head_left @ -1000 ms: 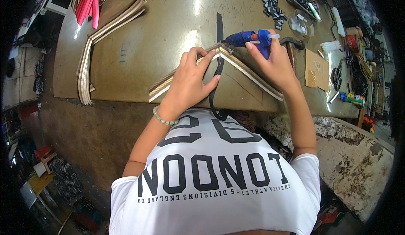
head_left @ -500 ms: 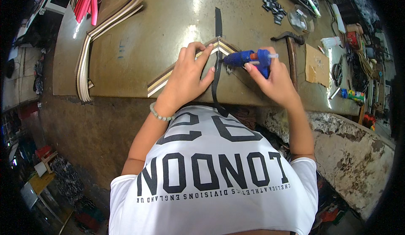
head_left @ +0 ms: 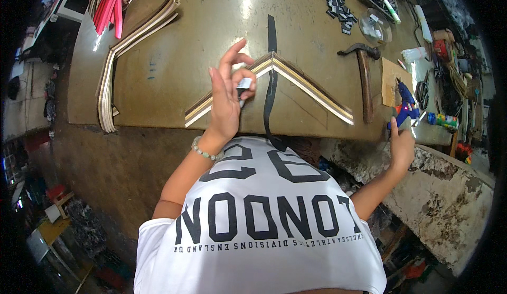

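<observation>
My left hand point(head_left: 228, 96) is raised over the left arm of a striped strip, its index finger stretched and other fingers curled round a small black-and-white tag point(head_left: 244, 84). The beige, brown and white strip point(head_left: 311, 85) lies bent into an upside-down V. A black strap point(head_left: 270, 96) runs beneath its peak, and its near end hangs over the table edge. At the far right, my right hand point(head_left: 403, 147) has its fingers at the handle end of a blue hot glue gun point(head_left: 405, 104). The gun's nozzle lies over a cardboard piece point(head_left: 390, 75).
A hammer point(head_left: 365, 83) lies between the strip and the cardboard. Beyond it are a pile of small black tags point(head_left: 341, 11) and a clear round container point(head_left: 375, 27). Bundled striped strips point(head_left: 105, 85) lie at left, with pink strips point(head_left: 112, 6) behind. The table's near edge point(head_left: 317, 134) runs before me.
My right hand has carried the glue gun from the strip's peak to the cardboard at right. My left hand has lifted off the strip and turned, showing the tag in its fingers.
</observation>
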The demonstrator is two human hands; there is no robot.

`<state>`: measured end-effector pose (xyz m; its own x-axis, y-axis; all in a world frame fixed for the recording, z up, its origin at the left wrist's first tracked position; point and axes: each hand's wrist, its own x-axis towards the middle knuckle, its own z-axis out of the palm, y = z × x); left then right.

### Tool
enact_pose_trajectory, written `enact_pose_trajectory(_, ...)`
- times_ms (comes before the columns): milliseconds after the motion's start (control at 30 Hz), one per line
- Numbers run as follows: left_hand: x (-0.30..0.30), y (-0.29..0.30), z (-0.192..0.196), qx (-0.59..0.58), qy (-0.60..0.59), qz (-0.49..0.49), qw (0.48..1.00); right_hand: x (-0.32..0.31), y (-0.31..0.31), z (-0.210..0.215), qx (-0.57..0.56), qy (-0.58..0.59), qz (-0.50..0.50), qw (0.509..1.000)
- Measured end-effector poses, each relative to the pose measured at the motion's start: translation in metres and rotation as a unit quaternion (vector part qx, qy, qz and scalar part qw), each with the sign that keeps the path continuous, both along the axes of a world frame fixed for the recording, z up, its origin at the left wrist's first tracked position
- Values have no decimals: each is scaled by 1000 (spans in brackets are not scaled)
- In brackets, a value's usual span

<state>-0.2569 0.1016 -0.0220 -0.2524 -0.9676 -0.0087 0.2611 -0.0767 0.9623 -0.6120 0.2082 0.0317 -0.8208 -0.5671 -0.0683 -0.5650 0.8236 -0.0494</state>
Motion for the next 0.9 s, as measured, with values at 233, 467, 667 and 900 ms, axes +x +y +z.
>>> enact_pose_trajectory(233, -35, 7, 18, 42, -2, -135, 990, 160, -51, -7, -269, -258, 552, 746)
enact_pose_trajectory(467, -10, 6, 14, 86, -97, -74, 989, 163, -61, -17, -349, -476, 278, 758)
enact_pose_trajectory(667, -12, 8, 8, 102, -39, -32, 994, 163, -58, -27, -361, -463, 245, 771)
enact_pose_trajectory(900, -18, 10, 7, 68, -77, -17, 995, 178, -53, -22, -404, -309, 331, 795)
